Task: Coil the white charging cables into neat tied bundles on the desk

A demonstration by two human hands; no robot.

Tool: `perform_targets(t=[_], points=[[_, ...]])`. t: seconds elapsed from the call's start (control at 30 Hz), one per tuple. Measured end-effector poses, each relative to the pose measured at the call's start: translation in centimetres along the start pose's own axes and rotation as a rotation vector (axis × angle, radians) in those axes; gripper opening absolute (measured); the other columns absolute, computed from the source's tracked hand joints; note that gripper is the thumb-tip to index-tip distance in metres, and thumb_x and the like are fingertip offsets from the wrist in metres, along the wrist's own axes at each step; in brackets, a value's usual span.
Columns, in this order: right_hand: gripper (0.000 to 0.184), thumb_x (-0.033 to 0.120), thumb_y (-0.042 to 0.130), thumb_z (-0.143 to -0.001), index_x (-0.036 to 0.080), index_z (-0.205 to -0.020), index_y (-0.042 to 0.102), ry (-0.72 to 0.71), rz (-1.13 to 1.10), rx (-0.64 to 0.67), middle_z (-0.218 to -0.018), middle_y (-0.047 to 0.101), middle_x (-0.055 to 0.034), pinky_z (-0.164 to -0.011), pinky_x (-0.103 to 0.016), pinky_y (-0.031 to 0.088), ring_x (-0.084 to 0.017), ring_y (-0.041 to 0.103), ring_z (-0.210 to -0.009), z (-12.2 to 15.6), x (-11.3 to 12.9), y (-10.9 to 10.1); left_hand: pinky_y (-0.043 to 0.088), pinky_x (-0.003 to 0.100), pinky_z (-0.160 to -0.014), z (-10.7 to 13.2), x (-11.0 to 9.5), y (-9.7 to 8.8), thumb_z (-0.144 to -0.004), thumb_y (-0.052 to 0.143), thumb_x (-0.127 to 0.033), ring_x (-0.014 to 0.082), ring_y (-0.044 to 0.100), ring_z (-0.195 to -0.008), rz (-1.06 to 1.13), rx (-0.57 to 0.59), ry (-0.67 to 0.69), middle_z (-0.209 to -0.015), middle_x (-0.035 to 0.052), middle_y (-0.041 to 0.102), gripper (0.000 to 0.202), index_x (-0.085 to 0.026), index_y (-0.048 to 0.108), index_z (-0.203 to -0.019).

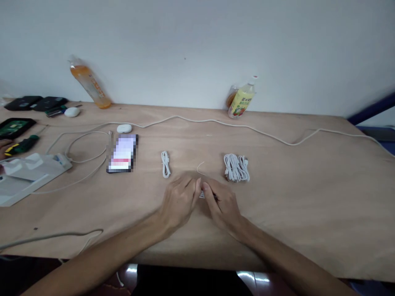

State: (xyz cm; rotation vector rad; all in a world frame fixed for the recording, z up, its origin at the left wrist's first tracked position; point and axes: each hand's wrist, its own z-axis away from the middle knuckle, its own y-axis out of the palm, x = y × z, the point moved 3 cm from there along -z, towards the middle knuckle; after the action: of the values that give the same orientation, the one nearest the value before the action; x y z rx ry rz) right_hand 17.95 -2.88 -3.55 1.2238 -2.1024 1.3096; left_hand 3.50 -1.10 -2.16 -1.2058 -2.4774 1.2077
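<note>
Near the front middle of the table, my left hand and my right hand meet with thumbs and fingertips pinched together. Both are closed on a small coiled white cable, of which only a bit shows between the thumbs. A thin white twist tie curves up just beyond my fingertips; whether I grip its end is hidden. To the left, beyond my left hand, lies a bundled white cable. On the right, a pile of several bundled white cables lies beyond my right hand.
A phone and white earbud case lie left. A long white cord crosses behind. An orange bottle and yellow-labelled bottle stand by the wall. At far left, another person's hand is beside a screwdriver.
</note>
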Motion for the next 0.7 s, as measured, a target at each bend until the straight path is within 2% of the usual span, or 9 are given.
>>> perform_targets(t=[0.07,0.17,0.3,0.4,0.47,0.57,0.7], points=[[0.038,0.018,0.044,-0.110,0.023,-0.073,0.052,-0.093,0.086,-0.048,-0.065,0.058,0.0010,-0.058,-0.029,0.037,-0.015,0.048,-0.056,0.0,0.2,0.0,0.052,0.031,-0.063,0.2,0.0,0.2,-0.119,0.031,-0.021,0.0157,0.063,-0.061,0.055,0.048,-0.038,-0.070,0.0027,0.068,0.052,-0.019,0.062,-0.077],[0.040,0.015,0.044,-0.109,0.023,-0.071,0.051,-0.102,0.128,-0.073,-0.060,0.055,0.0021,-0.056,-0.030,0.035,-0.014,0.045,-0.053,0.1,0.2,0.0,0.050,0.031,-0.063,0.1,-0.2,0.1,-0.119,0.033,-0.020,0.0155,0.061,-0.061,0.050,0.026,0.022,-0.068,0.0013,0.065,0.050,-0.019,0.061,-0.077],[0.047,0.020,0.043,-0.110,0.024,-0.063,0.044,0.038,0.054,-0.048,-0.053,0.046,0.0044,-0.050,-0.029,0.028,-0.012,0.038,-0.047,0.2,-0.1,0.0,0.043,0.034,-0.063,-0.3,-0.8,-0.3,-0.116,0.043,-0.015,0.0173,0.055,-0.061,-0.085,-0.057,0.170,-0.065,0.0007,0.059,0.047,-0.020,0.058,-0.072],[0.052,0.029,0.042,-0.111,0.024,-0.059,0.042,0.181,-0.027,0.010,-0.051,0.045,0.0043,-0.046,-0.029,0.025,-0.011,0.037,-0.046,0.3,-0.6,0.0,0.042,0.035,-0.064,-0.4,-1.0,-0.3,-0.115,0.045,-0.016,0.0185,0.054,-0.062,-0.144,-0.044,0.201,-0.065,0.0008,0.058,0.046,-0.021,0.058,-0.071],[0.054,0.030,0.042,-0.112,0.023,-0.059,0.043,0.210,-0.047,0.033,-0.051,0.046,0.0041,-0.046,-0.028,0.026,-0.012,0.040,-0.046,0.4,-0.7,0.0,0.043,0.035,-0.063,-0.3,-0.9,-0.2,-0.115,0.043,-0.016,0.0181,0.055,-0.061,-0.143,-0.035,0.199,-0.064,0.0008,0.059,0.048,-0.020,0.058,-0.070],[0.050,0.025,0.042,-0.112,0.023,-0.063,0.049,0.076,0.025,-0.014,-0.055,0.051,0.0033,-0.050,-0.028,0.033,-0.012,0.044,-0.049,0.3,-0.4,-0.2,0.046,0.034,-0.061,0.0,-0.7,0.1,-0.117,0.036,-0.016,0.0169,0.058,-0.058,-0.088,-0.013,0.157,-0.064,0.0016,0.063,0.052,-0.018,0.061,-0.072],[0.039,0.019,0.047,-0.111,0.021,-0.074,0.060,-0.210,0.267,-0.084,-0.067,0.062,-0.0020,-0.061,-0.031,0.041,-0.016,0.053,-0.060,0.0,0.3,-0.4,0.048,0.031,-0.057,0.4,0.0,0.5,-0.120,0.029,-0.023,0.0152,0.064,-0.054,0.067,0.122,-0.047,-0.065,0.0017,0.068,0.057,-0.018,0.064,-0.076]])
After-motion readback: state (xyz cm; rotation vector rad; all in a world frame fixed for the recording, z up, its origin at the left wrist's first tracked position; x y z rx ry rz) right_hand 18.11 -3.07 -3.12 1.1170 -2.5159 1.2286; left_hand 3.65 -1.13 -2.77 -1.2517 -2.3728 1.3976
